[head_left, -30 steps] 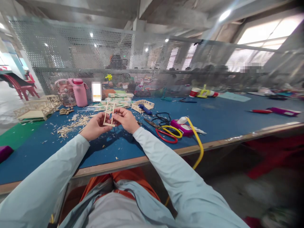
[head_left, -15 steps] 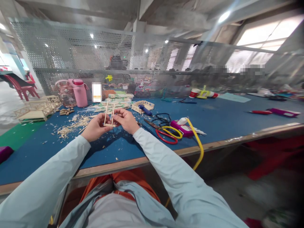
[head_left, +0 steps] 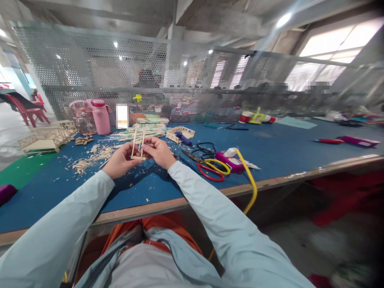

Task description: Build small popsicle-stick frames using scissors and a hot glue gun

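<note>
Between my hands, above the blue tabletop, is a small wooden stick frame (head_left: 138,157) with upright sticks on a short crosspiece. My left hand (head_left: 121,161) grips its left side, thumb low along the crosspiece. With thumb and fingers pinched, my right hand (head_left: 159,153) holds the right upright; its fingertips are partly hidden behind the sticks. Wood scraps (head_left: 87,162) lie scattered left of my hands. Behind them is a pile of wooden sticks (head_left: 153,126) in packaging. A small wooden lattice piece (head_left: 175,138) with a blue tool (head_left: 183,139) sits just beyond my right hand.
Scissors (head_left: 210,168) with red and yellow handles lie to the right, beside a purple box (head_left: 229,161) and a yellow strap (head_left: 250,180) hanging over the table edge. Finished-looking stick models (head_left: 42,138), peanuts (head_left: 84,140) and a pink bottle (head_left: 101,119) stand left. A perforated metal screen (head_left: 192,88) runs behind.
</note>
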`<state>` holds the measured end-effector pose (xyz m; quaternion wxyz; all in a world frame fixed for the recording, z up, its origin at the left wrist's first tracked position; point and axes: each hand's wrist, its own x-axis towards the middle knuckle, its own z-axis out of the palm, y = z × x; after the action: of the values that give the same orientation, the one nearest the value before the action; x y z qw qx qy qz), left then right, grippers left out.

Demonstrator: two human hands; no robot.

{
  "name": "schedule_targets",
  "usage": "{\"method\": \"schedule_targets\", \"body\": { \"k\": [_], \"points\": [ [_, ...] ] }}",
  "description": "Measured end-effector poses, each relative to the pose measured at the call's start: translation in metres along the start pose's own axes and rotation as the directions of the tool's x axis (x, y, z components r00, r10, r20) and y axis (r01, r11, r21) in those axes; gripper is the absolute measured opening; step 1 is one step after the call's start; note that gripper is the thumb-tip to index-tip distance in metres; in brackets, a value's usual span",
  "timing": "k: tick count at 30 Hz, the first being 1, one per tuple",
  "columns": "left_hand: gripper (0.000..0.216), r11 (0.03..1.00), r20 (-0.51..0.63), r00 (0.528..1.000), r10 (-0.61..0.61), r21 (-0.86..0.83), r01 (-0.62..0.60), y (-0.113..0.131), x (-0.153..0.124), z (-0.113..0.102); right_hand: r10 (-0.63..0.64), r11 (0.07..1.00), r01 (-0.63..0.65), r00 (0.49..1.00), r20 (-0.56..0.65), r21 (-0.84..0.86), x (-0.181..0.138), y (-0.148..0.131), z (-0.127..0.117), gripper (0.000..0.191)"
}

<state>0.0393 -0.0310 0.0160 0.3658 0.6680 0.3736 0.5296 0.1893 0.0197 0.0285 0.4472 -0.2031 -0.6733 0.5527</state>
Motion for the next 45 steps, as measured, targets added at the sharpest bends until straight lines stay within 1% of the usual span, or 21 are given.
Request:
{"method": "schedule_targets", "body": {
  "k": [5,9,18,24,28,31,35,37,39,42,44,45],
  "points": [
    [0.037,1.000,0.000,1.000,0.014,-0.016,-0.014,0.001,0.000,0.000,0.000,1.000,0.000,1.000,0.006,0.011,0.001,0.001,-0.001,0.029],
    [0.038,1.000,0.001,1.000,0.002,-0.015,-0.002,0.001,0.000,0.000,0.000,1.000,0.000,1.000,0.005,0.012,0.000,0.000,0.000,0.028],
    [0.038,1.000,0.002,1.000,0.009,0.012,-0.009,0.000,0.000,0.000,0.007,1.000,-0.007,1.000,0.013,0.000,-0.001,0.000,0.000,0.030],
    [0.035,0.999,0.012,1.000,0.000,0.035,-0.001,0.001,-0.001,-0.001,-0.018,1.000,0.017,1.000,0.020,0.018,0.000,0.003,0.000,0.030],
    [0.031,0.993,-0.006,1.000,0.025,0.113,-0.024,-0.004,0.002,-0.004,-0.086,0.995,0.085,0.996,-0.011,-0.058,0.003,0.003,-0.006,0.025],
    [0.029,0.978,0.026,0.999,0.034,0.203,-0.039,-0.015,0.005,-0.009,-0.116,0.987,0.115,0.993,-0.007,-0.109,0.004,0.001,-0.014,0.022],
    [0.030,0.909,0.102,0.994,-0.040,0.416,-0.006,-0.030,0.007,-0.015,-0.104,0.987,0.108,0.994,0.038,-0.118,0.003,-0.005,-0.024,0.022],
    [0.031,0.859,0.104,0.991,-0.085,0.512,0.020,-0.034,0.007,-0.016,-0.104,0.984,0.107,0.994,0.034,-0.140,0.002,-0.008,-0.027,0.022],
    [0.035,0.824,0.089,0.991,-0.099,0.566,0.031,-0.035,0.007,-0.016,-0.109,0.980,0.113,0.993,0.033,-0.162,0.001,-0.011,-0.030,0.022],
    [0.042,0.805,0.048,0.993,-0.105,0.590,0.057,-0.029,0.005,-0.019,-0.138,0.981,0.138,0.990,0.009,-0.139,0.002,-0.014,-0.032,0.025],
    [0.048,0.802,-0.021,0.996,-0.088,0.591,0.083,-0.019,0.002,-0.022,-0.175,0.980,0.169,0.984,-0.046,-0.106,0.001,-0.018,-0.033,0.032],
    [0.050,0.805,-0.079,0.995,-0.057,0.585,0.093,-0.012,0.000,-0.023,-0.196,0.977,0.189,0.977,-0.078,-0.096,0.000,-0.020,-0.033,0.037]
  ]
}}
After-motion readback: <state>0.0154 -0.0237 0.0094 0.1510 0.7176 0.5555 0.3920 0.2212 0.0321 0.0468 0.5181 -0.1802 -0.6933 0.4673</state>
